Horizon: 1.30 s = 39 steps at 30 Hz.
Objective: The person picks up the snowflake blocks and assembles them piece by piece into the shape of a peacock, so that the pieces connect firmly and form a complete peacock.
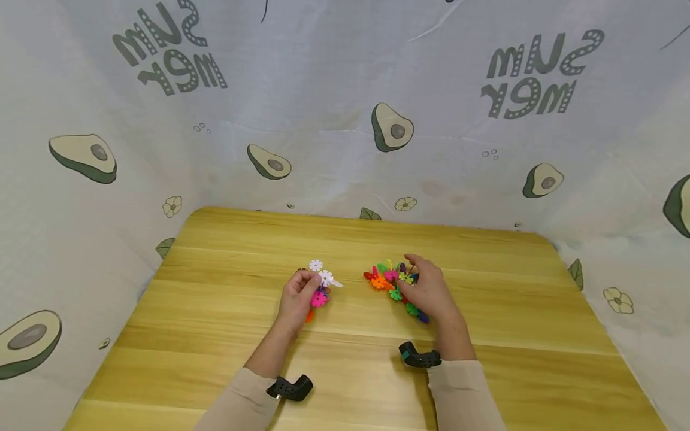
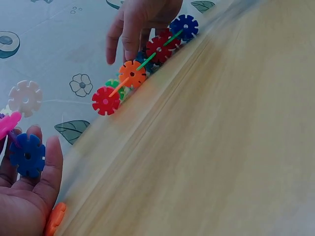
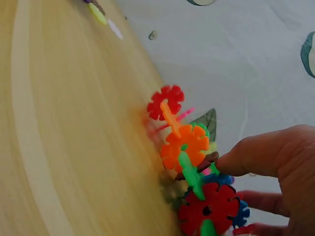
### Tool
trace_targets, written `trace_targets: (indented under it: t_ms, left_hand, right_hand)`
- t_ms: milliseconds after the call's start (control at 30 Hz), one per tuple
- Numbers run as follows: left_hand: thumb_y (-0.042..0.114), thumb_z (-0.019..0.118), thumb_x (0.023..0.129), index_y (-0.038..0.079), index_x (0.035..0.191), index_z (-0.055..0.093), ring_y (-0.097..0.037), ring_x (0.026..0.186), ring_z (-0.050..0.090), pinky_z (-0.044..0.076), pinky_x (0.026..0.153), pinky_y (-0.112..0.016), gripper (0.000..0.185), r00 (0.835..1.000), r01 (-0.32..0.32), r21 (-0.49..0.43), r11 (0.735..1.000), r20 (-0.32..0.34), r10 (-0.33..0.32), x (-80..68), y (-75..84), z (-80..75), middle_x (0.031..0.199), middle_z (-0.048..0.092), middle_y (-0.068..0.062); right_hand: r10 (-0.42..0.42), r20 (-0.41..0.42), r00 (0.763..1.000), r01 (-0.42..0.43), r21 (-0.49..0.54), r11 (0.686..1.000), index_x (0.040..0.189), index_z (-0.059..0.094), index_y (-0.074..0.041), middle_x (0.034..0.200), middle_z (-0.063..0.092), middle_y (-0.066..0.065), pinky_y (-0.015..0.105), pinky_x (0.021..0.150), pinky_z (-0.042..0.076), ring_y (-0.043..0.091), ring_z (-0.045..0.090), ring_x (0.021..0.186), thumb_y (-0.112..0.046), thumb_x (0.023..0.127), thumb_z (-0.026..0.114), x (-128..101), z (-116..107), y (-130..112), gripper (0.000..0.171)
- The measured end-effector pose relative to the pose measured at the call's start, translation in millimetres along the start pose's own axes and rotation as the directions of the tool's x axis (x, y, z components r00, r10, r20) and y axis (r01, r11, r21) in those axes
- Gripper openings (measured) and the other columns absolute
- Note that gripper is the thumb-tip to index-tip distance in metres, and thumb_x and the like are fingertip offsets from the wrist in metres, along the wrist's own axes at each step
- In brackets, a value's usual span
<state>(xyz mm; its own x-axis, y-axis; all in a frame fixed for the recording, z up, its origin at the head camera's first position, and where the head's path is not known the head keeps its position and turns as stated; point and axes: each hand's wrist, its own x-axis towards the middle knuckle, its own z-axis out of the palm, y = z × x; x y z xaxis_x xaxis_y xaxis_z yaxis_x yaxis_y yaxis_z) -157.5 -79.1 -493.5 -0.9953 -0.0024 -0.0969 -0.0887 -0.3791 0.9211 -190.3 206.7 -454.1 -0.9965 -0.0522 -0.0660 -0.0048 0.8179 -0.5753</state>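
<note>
My left hand (image 1: 295,298) holds a small cluster of interlocking snowflake discs between thumb and fingers. A white disc (image 1: 326,278) and a pink disc (image 1: 319,299) stick out past the fingertips; in the left wrist view a blue disc (image 2: 35,160) sits against the fingers. An orange disc (image 1: 309,316) shows below the palm. To the right, a larger multicoloured cluster rests on the table, with an orange disc (image 1: 378,282) and a green disc (image 1: 395,294) at its near side. My right hand (image 1: 433,294) grips this cluster from the right, thumb near, fingers partly hidden behind it.
Both clusters are above or on a wood-grain table (image 1: 215,347), a short gap apart. A pale curtain (image 1: 323,90) printed with avocados hangs behind and at the sides. Each wrist wears a black camera, the left camera (image 1: 293,389) and the right camera (image 1: 420,358).
</note>
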Motion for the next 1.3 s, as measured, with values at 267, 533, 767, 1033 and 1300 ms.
trace_targets:
  t_ms: [267, 533, 767, 1033, 1300]
  left_hand:
    - [0.012, 0.06, 0.102, 0.004, 0.101, 0.056, -0.017, 0.076, 0.072, 0.064, 0.072, -0.029, 0.009, 1.0, -0.002, -0.004, 1.0, -0.001, 0.002, 0.7, 0.6, -0.7, 0.086, 0.064, -0.006]
    - [0.01, 0.059, 0.102, 0.004, 0.101, 0.056, -0.018, 0.076, 0.071, 0.064, 0.071, -0.03, 0.006, 1.0, 0.004, -0.003, 1.0, -0.012, -0.004, -0.7, 2.1, -0.5, 0.085, 0.064, -0.006]
    - [0.01, 0.059, 0.102, 0.003, 0.101, 0.056, -0.018, 0.076, 0.072, 0.064, 0.071, -0.029, 0.008, 1.0, -0.004, -0.004, 1.0, -0.004, 0.004, 0.0, 2.0, -1.0, 0.085, 0.064, -0.007]
    - [0.014, 0.06, 0.102, 0.006, 0.1, 0.058, -0.017, 0.076, 0.071, 0.064, 0.071, -0.027, 0.008, 0.998, -0.056, 0.018, 0.998, 0.039, 0.056, -1.6, -1.9, -4.7, 0.086, 0.065, -0.008]
    - [0.015, 0.061, 0.101, 0.007, 0.102, 0.058, -0.017, 0.078, 0.071, 0.064, 0.072, -0.027, 0.008, 1.0, -0.02, 0.03, 0.999, 0.008, 0.02, 0.2, -0.6, -4.2, 0.086, 0.064, -0.005]
  right_hand:
    - [0.033, -0.033, 0.999, -0.037, -0.095, 0.995, 0.149, 0.046, -0.007, 0.119, 0.063, 0.022, 0.057, 0.094, 0.05, 0.042, 0.052, 0.112, -0.034, 0.092, 0.074, -0.8, -0.6, -6.4, 0.069]
    - [-0.05, -0.014, 0.999, 0.05, -0.041, 0.998, 0.146, 0.05, -0.006, 0.124, 0.068, 0.017, 0.052, 0.095, 0.055, 0.033, 0.062, 0.107, -0.014, 0.096, 0.068, 2.9, 2.2, -8.7, 0.053]
    - [0.005, -0.156, 0.988, -0.029, -0.148, 0.989, 0.125, 0.065, -0.004, 0.124, 0.062, 0.023, 0.056, 0.1, 0.047, 0.043, 0.05, 0.118, -0.023, 0.094, 0.071, -2.8, 2.4, -12.7, 0.037]
    - [-0.037, -0.098, 0.995, 0.015, -0.216, 0.976, 0.109, 0.074, -0.003, 0.118, 0.064, 0.025, 0.057, 0.097, 0.051, 0.044, 0.057, 0.11, -0.021, 0.099, 0.066, -6.5, 6.0, -12.5, 0.022]
    - [-0.01, -0.203, 0.979, -0.019, -0.14, 0.99, 0.108, 0.075, -0.007, 0.13, 0.053, 0.026, 0.061, 0.103, 0.04, 0.049, 0.037, 0.127, -0.022, 0.099, 0.067, -5.0, 8.2, -15.3, 0.019]
